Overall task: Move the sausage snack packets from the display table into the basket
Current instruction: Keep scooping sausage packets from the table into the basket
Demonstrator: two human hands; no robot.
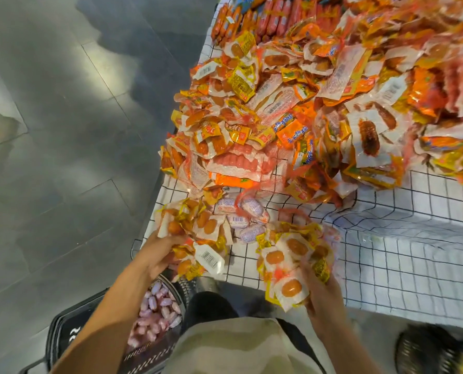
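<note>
I see the left hand [157,255] gripping a bunch of sausage packets [195,238] at the near edge of the table [403,255], fingers curled round them. The right hand [319,292] grips a second bunch [287,265], also at the near edge of the table. The main pile [306,103] lies farther back on the table. The basket [68,336] stands on the floor [62,130] below the table's near corner, holding pale pink sausages [157,309].
</note>
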